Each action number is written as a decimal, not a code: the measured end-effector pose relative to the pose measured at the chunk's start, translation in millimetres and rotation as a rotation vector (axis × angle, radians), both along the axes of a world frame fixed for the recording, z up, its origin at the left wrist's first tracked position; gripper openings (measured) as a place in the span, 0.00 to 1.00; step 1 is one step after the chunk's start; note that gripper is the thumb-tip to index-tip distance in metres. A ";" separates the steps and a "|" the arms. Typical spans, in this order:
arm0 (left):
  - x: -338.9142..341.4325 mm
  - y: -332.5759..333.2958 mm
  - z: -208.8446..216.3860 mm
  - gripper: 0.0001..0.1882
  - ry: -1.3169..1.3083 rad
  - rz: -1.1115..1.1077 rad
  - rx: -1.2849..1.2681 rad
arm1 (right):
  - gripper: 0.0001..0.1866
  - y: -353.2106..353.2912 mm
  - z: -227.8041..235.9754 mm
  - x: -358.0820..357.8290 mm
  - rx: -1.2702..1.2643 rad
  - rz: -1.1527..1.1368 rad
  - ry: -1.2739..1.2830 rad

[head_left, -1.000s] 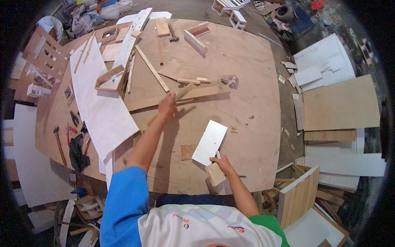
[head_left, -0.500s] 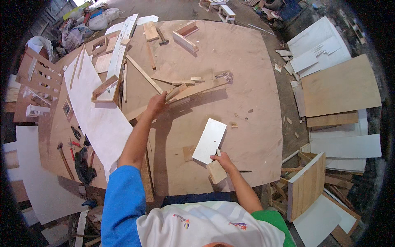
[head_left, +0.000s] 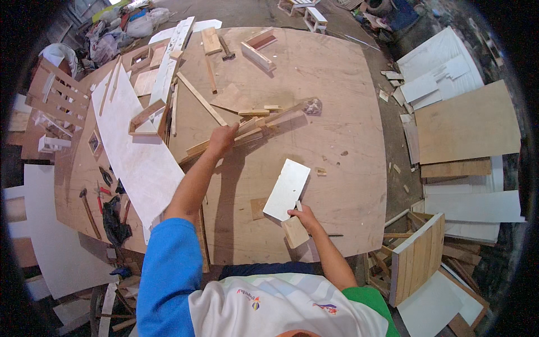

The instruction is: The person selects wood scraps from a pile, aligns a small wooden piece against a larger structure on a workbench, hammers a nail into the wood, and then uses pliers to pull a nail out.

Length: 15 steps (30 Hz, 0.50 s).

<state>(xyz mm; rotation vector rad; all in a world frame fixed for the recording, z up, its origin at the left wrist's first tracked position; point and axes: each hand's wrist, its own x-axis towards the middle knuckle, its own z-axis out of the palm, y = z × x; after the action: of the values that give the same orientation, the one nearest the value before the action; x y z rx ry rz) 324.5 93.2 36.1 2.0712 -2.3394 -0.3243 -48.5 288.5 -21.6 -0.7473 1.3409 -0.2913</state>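
Observation:
At the middle of the worktable [head_left: 337, 185], my left hand [head_left: 224, 139] is closed on a long, thin wooden strip [head_left: 197, 149] among several similar strips. Another slim strip [head_left: 201, 98] runs diagonally up to the knuckles. My right hand [head_left: 304, 219], nearer my body, grips a small pale wooden block [head_left: 296, 233], with a narrow piece of wood showing by the thumb. Just beyond those fingers lies a white rectangular board [head_left: 287, 190]; whether they touch it I cannot tell. The fingertips of the left hand are partly hidden.
A large white sheet [head_left: 137, 151] and an open wooden frame [head_left: 147, 119] lie to the left. A hammer [head_left: 90, 213], red-handled pliers [head_left: 101, 197] and a black bag [head_left: 116, 224] are near the left edge. Boards [head_left: 469, 126] lean at the right beside a slatted wooden piece [head_left: 416, 255].
The long strip in my left hand has come down closer to the other strips, and that hand has shifted slightly right. My right hand still holds the block in about the same place.

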 end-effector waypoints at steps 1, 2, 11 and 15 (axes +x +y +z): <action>-1.3 1.8 10.9 0.12 -0.013 -0.025 -0.032 | 0.18 -1.3 1.4 -0.8 -0.002 -0.012 -0.014; 0.1 1.0 13.7 0.11 -0.011 -0.025 -0.062 | 0.18 -1.5 2.9 -1.1 -0.003 -0.022 -0.028; 11.6 -18.3 146.2 0.16 0.134 0.176 -0.583 | 0.16 4.3 32.1 -7.5 -0.068 -0.199 -0.212; -13.6 0.6 235.9 0.17 0.412 0.320 -0.771 | 0.15 5.8 17.8 -30.8 -0.046 -0.312 -0.161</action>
<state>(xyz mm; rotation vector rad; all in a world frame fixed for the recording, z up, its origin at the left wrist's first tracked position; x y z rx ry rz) 310.9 93.8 272.0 1.7220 -1.5166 0.1349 -79.3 294.4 -3.7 -0.5384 1.2987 -0.6196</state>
